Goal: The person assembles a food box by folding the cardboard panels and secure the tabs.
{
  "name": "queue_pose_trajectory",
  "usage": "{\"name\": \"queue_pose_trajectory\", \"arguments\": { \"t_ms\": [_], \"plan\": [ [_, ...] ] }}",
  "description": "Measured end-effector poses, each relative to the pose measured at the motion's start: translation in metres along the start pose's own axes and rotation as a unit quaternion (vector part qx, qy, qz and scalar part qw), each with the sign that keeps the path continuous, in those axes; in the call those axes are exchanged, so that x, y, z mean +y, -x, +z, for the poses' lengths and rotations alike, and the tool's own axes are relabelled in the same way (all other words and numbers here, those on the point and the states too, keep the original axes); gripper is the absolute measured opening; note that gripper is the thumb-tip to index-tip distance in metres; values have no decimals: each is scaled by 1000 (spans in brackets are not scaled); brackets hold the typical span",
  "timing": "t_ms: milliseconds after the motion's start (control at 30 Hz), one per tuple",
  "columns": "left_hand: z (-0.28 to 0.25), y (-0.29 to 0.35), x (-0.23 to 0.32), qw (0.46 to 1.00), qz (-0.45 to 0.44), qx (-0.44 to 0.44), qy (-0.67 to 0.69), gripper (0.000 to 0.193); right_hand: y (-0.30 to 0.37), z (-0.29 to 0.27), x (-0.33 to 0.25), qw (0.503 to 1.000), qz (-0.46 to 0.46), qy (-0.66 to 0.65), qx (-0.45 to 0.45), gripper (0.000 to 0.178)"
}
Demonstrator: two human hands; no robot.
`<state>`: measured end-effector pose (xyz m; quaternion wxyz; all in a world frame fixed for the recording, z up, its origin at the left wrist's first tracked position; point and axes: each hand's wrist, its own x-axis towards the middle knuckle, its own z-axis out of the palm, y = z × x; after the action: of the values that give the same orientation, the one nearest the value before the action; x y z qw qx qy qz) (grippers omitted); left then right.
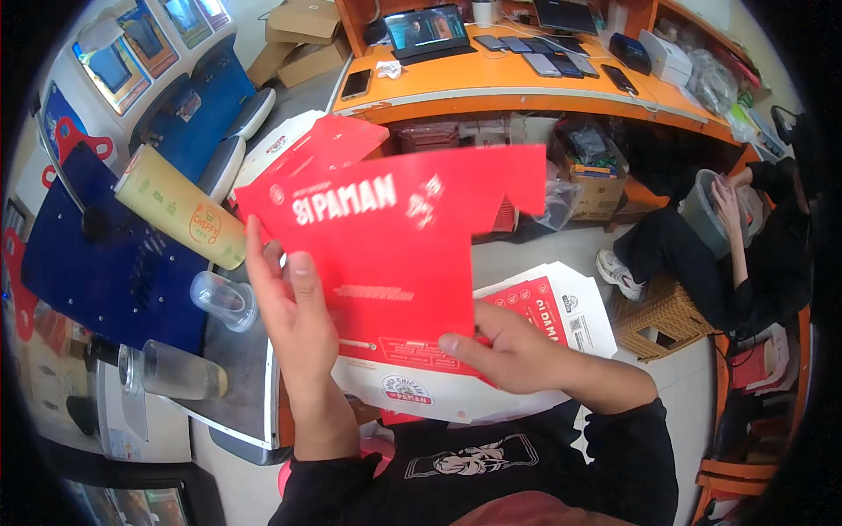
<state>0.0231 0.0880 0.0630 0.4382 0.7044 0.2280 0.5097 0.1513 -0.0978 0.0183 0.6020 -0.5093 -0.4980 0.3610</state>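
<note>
My two hands hold up a flat, partly folded red cardboard food box [395, 272] with white lettering, and a white lower flap hangs beneath it. At the box's left edge, my left hand [294, 311] grips with the thumb in front and the other fingers along the side. My right hand [517, 351] pinches the lower right part, thumb on the front and fingers partly hidden behind. Just behind the right hand lie more flat red and white box blanks [581, 307]. Beyond my left hand, another pile of red and white box blanks [338, 145] rests near the desk.
Left of me are a tall yellow-green cup [180, 206], a clear plastic cup [225, 302] and a clear bottle [189, 370]. Ahead stands an orange desk [403, 96] with a tablet [427, 33] and several phones. A seated person [737, 263] holds a bucket [702, 206] near a woven basket [667, 324].
</note>
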Motion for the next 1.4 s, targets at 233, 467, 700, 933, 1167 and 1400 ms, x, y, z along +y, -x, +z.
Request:
{"name": "queue_pose_trajectory", "arguments": {
  "t_ms": [233,467,700,933,1167,1400],
  "plan": [
    [-22,-14,21,973,-47,-35,221,39,-4,-9,-2,970,66,186,-145,54],
    [-22,9,45,949,53,-14,310,35,-9,-5,-4,879,-122,387,250,95],
    [-21,28,28,952,68,49,294,33,2,-6,2,999,-31,-34,-1,54],
    [-42,33,14,972,-18,-60,227,58,21,-21,9,989,-44,4,-139,29],
    [-26,50,52,957,-151,-65,241,69,16,-19,-11,992,65,-105,-16,71],
    [-19,48,52,950,-116,-157,244,66,-7,-20,-33,918,-148,186,317,110]
  ]
}}
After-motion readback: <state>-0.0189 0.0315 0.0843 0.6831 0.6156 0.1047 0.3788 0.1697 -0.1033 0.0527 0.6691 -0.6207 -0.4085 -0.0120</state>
